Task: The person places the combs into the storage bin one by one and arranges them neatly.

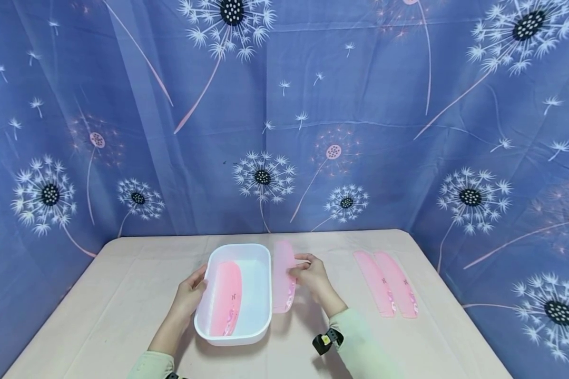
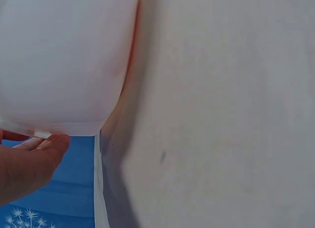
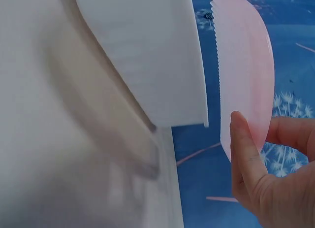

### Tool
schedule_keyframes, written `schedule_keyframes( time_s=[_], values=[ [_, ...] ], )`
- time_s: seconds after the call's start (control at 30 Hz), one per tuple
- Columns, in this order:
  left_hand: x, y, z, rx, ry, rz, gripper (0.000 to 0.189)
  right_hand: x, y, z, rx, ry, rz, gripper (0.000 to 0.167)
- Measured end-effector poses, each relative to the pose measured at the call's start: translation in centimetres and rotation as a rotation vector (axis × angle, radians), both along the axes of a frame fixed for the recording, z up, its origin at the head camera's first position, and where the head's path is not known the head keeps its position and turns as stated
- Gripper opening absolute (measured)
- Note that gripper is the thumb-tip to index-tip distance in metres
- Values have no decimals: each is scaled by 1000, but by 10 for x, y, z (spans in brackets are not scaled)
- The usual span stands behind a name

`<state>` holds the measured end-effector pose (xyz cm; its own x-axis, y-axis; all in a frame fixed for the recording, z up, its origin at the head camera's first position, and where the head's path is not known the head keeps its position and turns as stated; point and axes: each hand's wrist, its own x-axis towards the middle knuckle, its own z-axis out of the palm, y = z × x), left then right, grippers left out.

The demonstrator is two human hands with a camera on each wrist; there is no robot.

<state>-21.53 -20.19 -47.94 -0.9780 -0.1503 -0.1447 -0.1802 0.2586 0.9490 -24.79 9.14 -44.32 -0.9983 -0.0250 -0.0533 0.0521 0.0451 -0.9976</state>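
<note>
My left hand (image 1: 188, 295) grips the left side of a white plastic tub (image 1: 257, 302), thumb by the rim. In the left wrist view, fingers (image 2: 51, 146) press against the edge of the tub (image 2: 64, 60). One pink comb (image 1: 226, 300) lies inside, along the tub's left half. Just outside the right rim, my right hand (image 1: 314, 276) pinches another pink comb (image 1: 282, 273) between thumb and fingers. In the right wrist view this comb (image 3: 246, 65) stands upright, its fine teeth facing the tub (image 3: 147, 55).
Two more pink combs, a left one (image 1: 375, 284) and a right one (image 1: 399, 284), lie side by side on the right of the pale table (image 1: 123, 305). A blue dandelion-print curtain (image 1: 303, 105) hangs behind and along both sides. A black band (image 1: 327, 341) circles the right wrist.
</note>
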Motion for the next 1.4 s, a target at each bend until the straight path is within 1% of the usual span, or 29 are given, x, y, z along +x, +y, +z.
schedule_keyframes(
  time_s=[0.3, 0.6, 0.87, 1.1, 1.4],
  values=[
    [1, 0, 1, 8, 10, -14, 51, 3, -12, -1, 7, 0, 33, 47],
    [1, 0, 2, 6, 5, -9, 51, 6, -17, 1, 24, 3, 40, 49],
    [1, 0, -1, 4, 8, 4, 50, 5, -21, -3, 38, 32, 50, 47],
    [0, 0, -2, -2, 8, 7, 49, 6, -22, -4, 88, 15, 51, 46],
    [0, -1, -3, 3, 14, 1, 50, 6, -25, -7, 86, 4, 72, 48]
  ],
)
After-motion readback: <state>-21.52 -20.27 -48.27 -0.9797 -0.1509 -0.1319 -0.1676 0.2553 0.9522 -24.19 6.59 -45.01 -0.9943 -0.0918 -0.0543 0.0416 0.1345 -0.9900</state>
